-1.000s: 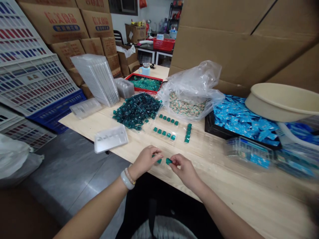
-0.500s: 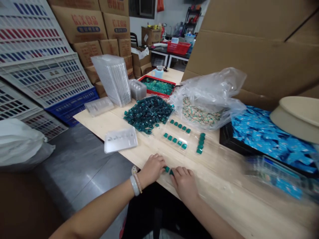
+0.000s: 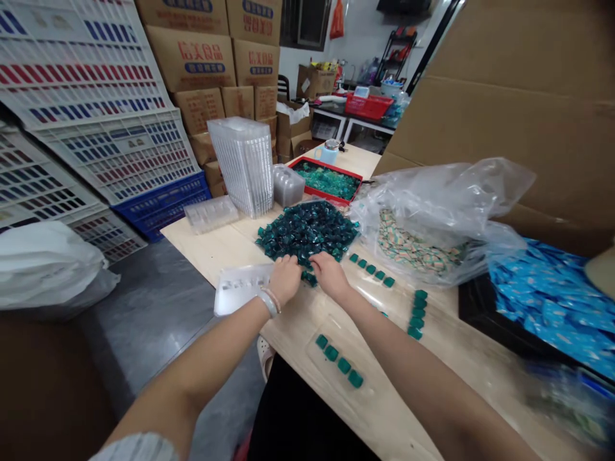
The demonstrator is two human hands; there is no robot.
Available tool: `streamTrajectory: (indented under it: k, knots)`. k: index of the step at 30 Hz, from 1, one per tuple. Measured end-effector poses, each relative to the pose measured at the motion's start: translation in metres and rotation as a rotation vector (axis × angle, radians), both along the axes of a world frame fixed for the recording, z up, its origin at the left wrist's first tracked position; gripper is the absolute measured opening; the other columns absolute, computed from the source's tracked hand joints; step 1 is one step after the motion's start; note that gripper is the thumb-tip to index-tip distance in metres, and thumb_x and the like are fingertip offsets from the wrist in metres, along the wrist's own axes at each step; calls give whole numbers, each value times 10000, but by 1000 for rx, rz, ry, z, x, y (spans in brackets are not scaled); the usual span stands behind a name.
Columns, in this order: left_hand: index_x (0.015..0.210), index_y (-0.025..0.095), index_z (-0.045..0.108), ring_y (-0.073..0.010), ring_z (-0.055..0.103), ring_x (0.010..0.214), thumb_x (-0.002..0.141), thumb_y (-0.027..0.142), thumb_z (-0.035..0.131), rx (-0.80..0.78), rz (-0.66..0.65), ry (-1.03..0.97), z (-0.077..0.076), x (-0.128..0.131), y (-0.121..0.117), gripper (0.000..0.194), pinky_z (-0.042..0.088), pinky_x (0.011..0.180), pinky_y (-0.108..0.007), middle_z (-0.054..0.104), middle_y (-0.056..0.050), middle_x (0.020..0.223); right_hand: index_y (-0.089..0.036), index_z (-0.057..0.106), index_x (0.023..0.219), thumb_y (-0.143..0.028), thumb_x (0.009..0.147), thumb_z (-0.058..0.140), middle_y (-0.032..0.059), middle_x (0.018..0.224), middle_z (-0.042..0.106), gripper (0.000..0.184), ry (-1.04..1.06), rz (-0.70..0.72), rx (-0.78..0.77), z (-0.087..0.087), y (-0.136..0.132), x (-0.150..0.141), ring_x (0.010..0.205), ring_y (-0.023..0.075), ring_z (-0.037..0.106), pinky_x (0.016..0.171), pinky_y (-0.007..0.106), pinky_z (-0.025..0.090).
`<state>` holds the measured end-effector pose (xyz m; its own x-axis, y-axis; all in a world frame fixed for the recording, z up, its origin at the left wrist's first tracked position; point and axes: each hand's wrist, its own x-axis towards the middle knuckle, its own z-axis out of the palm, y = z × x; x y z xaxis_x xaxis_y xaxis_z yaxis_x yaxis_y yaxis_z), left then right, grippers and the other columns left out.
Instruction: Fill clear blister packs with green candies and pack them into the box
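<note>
Touching one green pile (image 3: 312, 227), apparently, are two hands (image 3: 285, 279) (image 3: 328, 274).

Both forearms reaching forward, converging; left hand (image 3: 286, 279) and right hand (image 3: 328, 274) hovering close together, fingers curling downward, left wrist wearing bracelets.

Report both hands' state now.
Left hand: fingers curled at pile of green pieces; grip hidden.
Right hand: fingers bent, same pile; hold can't be told.

Pile (image 3: 307, 230) beside clear tray (image 3: 239, 289)
</note>
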<state>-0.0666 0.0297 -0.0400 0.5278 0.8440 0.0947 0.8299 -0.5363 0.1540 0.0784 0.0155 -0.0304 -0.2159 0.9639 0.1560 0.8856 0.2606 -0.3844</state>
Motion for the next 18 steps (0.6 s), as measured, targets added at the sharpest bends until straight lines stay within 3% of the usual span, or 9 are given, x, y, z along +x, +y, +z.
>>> streamTrajectory:
  k: [2, 4, 9, 14, 16, 18]
  knots:
    - [778, 129, 616, -225, 436, 857, 804, 129, 366, -18, -6, -4, -4, 0, -2, 251, 301, 717, -356, 528, -112, 847, -160, 562, 927, -101, 761, 431, 64, 897, 551, 219, -11, -16, -32, -14, 22, -3, 816, 154, 511, 742, 260, 380]
    - [805, 145, 612, -221, 434, 855, 811, 154, 372, -38, -7, -36, -6, -3, -4, 241, 296, 720, -352, 529, -100, 838, -161, 546, 948, -88, 738, 447, 55, 906, 545, 243, 3, 5, -44, -24, 25, 0, 806, 147, 511, 738, 256, 385]
    - [858, 167, 593, -227, 431, 873, 792, 222, 432, -23, 6, -108, -5, 2, -1, 182, 296, 726, -356, 523, -82, 869, -153, 548, 927, -108, 770, 391, 71, 889, 542, 227, 31, -23, 31, -26, -1, 9, 841, 164, 493, 764, 278, 384]
    - [786, 134, 582, -239, 445, 895, 780, 154, 406, -52, 17, -104, -2, 15, 1, 177, 307, 757, -383, 535, -113, 870, -174, 584, 876, -151, 736, 464, 84, 874, 559, 186, -63, -36, -58, -24, -13, 4, 845, 206, 492, 763, 325, 386]
    - [806, 144, 583, -233, 457, 903, 774, 170, 428, -89, 47, -238, 2, 15, 2, 161, 318, 783, -384, 551, -101, 871, -164, 584, 882, -137, 736, 449, 98, 901, 563, 200, 18, -100, -35, -23, -14, 4, 883, 216, 486, 787, 347, 375]
    - [858, 155, 579, -203, 489, 868, 760, 187, 460, -208, 96, -507, 6, 12, 0, 156, 354, 777, -346, 570, -76, 868, -166, 572, 907, -167, 755, 434, 96, 927, 562, 205, 256, -141, 0, -20, -16, 5, 898, 207, 489, 800, 353, 374]
